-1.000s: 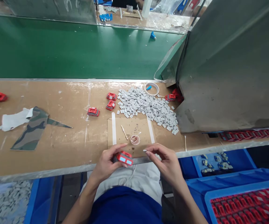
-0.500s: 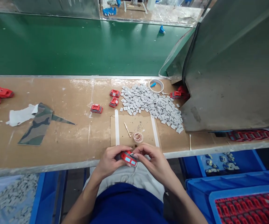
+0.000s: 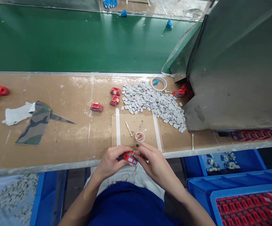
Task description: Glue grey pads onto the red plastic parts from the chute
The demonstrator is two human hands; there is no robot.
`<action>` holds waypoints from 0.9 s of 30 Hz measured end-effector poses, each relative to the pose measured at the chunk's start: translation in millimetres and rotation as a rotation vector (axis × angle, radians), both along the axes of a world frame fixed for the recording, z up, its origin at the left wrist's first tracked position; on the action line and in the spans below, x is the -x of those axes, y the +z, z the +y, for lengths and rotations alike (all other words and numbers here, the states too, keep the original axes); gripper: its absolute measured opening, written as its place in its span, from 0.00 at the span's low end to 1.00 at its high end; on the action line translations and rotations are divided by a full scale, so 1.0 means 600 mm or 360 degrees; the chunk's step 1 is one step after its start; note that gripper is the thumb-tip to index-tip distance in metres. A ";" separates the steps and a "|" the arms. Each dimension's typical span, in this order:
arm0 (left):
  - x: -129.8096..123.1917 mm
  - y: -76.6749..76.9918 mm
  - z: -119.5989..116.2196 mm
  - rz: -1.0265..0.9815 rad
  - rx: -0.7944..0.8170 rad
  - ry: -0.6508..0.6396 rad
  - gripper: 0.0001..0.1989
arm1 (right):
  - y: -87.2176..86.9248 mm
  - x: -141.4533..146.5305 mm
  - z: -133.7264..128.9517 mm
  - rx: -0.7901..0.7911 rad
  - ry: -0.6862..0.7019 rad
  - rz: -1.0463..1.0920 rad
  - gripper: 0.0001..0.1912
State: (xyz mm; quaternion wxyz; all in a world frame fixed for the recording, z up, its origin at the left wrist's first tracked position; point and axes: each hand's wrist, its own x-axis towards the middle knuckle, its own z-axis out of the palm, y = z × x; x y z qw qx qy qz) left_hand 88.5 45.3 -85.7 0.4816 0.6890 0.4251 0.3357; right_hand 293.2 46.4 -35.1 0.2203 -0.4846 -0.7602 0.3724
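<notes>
A red toy vehicle (image 3: 130,158) with pale blue windows and a grey band is held in my left hand (image 3: 112,160), just over the table's front edge. My right hand (image 3: 150,158) is closed in a pinch against the vehicle's right end. Whatever lies between those fingertips is too small and covered to name. Beyond my hands, a small clear cup (image 3: 140,137) with brownish liquid stands on a taped cardboard sheet (image 3: 147,124), a thin white stick (image 3: 128,128) beside it. Farther back spreads a heap of small grey rectangular pieces (image 3: 154,102).
Several red vehicles (image 3: 96,107) sit left of the heap. A tape roll (image 3: 158,84) lies behind it, and camouflage cloth (image 3: 34,125) at left. A metal housing (image 3: 239,69) rises on the right; a green conveyor belt (image 3: 74,44) runs behind. Blue crates (image 3: 244,185) stand below the table.
My right fingertips have shifted slightly on the vehicle, which is still in my left hand. Another blue piece has appeared at the belt's far edge. The view has tilted down a little.
</notes>
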 end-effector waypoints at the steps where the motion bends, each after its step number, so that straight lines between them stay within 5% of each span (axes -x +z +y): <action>1: 0.000 0.001 0.000 0.0012 -0.0010 -0.0007 0.09 | -0.001 -0.001 -0.001 -0.0030 0.0023 -0.0025 0.14; 14: 0.004 -0.005 -0.003 0.0100 -0.0199 -0.0151 0.06 | -0.011 -0.004 -0.009 -0.0353 0.0288 -0.0107 0.14; 22: 0.002 -0.009 -0.003 0.0017 -0.0276 -0.0075 0.08 | -0.030 -0.006 -0.019 0.0419 -0.0163 0.0519 0.05; 27: 0.002 -0.018 -0.011 -0.0012 -0.0207 0.0032 0.10 | -0.036 -0.004 -0.027 0.0646 -0.0253 0.0727 0.09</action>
